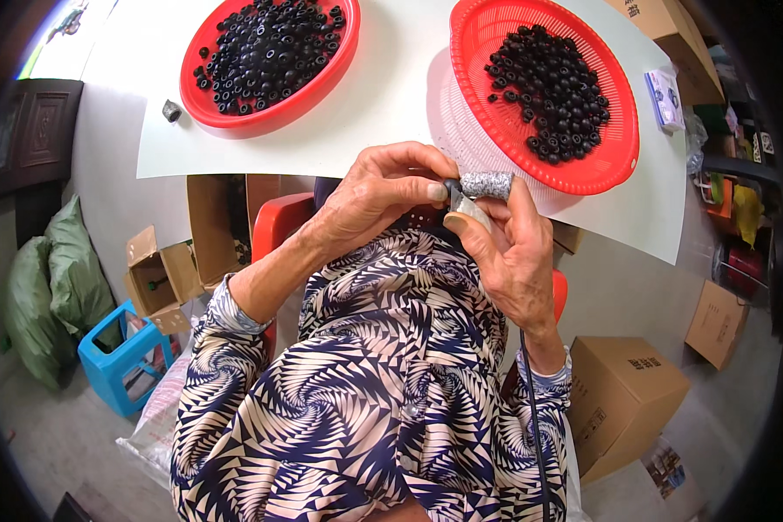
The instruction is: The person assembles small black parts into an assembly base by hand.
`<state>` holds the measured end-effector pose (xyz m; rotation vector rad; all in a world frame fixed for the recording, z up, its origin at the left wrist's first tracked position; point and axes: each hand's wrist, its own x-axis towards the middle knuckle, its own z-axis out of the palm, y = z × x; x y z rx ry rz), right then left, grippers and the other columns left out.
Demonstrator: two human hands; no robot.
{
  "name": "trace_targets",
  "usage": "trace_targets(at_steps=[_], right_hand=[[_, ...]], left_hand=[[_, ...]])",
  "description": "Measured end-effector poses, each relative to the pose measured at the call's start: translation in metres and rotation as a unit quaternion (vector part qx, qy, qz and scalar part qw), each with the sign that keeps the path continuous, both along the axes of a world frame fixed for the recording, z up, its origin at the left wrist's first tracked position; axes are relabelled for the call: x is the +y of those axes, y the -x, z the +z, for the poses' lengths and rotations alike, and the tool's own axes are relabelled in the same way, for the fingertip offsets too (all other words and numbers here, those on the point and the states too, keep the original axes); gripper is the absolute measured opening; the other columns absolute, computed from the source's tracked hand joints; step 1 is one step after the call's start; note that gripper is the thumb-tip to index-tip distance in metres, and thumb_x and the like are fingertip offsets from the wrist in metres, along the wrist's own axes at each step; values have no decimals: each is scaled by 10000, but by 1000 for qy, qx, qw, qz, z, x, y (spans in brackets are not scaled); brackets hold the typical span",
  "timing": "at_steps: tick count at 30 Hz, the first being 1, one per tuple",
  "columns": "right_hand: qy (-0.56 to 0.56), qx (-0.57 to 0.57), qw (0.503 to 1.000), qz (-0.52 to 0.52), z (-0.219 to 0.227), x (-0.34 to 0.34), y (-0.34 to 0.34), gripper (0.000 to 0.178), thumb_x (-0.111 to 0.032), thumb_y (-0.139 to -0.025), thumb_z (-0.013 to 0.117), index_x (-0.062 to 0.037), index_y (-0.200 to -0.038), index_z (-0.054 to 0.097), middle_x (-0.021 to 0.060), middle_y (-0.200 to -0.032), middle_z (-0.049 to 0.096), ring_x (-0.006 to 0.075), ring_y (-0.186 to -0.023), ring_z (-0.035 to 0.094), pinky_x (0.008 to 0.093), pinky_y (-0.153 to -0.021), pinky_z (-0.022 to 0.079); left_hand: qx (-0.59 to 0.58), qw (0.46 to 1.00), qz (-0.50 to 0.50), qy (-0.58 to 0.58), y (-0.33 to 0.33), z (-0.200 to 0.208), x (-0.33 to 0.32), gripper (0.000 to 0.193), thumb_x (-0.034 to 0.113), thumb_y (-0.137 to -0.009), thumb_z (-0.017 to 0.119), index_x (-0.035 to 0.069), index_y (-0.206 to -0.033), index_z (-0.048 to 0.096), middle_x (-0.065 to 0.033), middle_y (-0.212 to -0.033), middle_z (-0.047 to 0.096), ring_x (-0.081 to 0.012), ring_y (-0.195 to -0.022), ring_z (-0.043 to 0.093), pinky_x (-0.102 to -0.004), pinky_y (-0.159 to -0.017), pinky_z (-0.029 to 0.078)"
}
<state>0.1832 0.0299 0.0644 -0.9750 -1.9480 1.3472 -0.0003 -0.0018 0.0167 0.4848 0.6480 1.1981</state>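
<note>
In front of my chest, above the table's near edge, my hands almost meet. My left hand (370, 196) pinches a small black ring-shaped part (452, 186) between thumb and fingers. My right hand (518, 265) is closed round a short speckled grey cylinder (487, 184); whether this is a tool's handle I cannot tell. A pale, shiny piece (470, 209) shows by my right thumb, close to the black part; its kind is unclear. Beyond my left hand, a red basin (322, 93) holds many small black rings. A red mesh basket (618, 130) beyond my right hand holds more of them.
The white table (374, 104) carries both containers. A small grey-black piece (172, 110) lies at its left, and a blue-and-white packet (665, 100) at its right. Cardboard boxes (626, 404), a blue stool (113, 370) and green sacks (74, 270) stand around my red chair (278, 222).
</note>
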Motion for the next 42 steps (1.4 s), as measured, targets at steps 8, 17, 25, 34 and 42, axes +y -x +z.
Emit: trace_targets(at_steps=[8, 17, 25, 34, 42], right_hand=[[11, -1, 1000, -2, -2, 0, 0, 306, -146, -852, 670, 33, -954, 444, 197, -814, 661, 283, -746, 687, 337, -617, 519], [18, 37, 999, 11, -7, -1, 1, 300, -147, -849, 678, 30, -935, 452, 180, -789, 658, 247, -723, 686, 311, -593, 504], [61, 44, 997, -15, -16, -1, -2, 282, -127, -855, 671, 22, -890, 434, 134, -667, 623, 111, -588, 585, 250, -512, 436], [228, 156, 961, -34, -4, 2, -4, 231, -127, -895, 632, 30, -942, 470, 65, -771, 629, 19, -674, 502, 179, -533, 397], [221, 133, 965, -54, -5, 7, -16, 216, -96, -894, 613, 22, -995, 462, 40, -773, 601, 10, -638, 462, 167, -510, 352]], left_hand=[[6, 1000, 0, -3, 1, 0, 0, 204, -35, -783, 652, -7, -984, 650, -74, -1054, 592, -142, -939, 576, -262, -860, 472], [57, 997, -1, -48, 4, 0, 1, 177, -6, -775, 686, -13, -948, 651, -79, -1024, 594, -149, -926, 578, -271, -840, 485], [73, 995, 3, -64, 1, -2, 3, 165, -8, -778, 684, -12, -938, 648, -78, -999, 591, -147, -917, 559, -272, -835, 466], [40, 997, 42, -50, -13, 0, -1, 200, 19, -802, 662, -1, -999, 633, -74, -982, 584, -145, -897, 546, -262, -829, 450], [23, 999, 0, -33, -5, -2, 2, 216, 68, -864, 618, -22, -1061, 612, -105, -942, 606, -158, -829, 581, -274, -785, 485]])
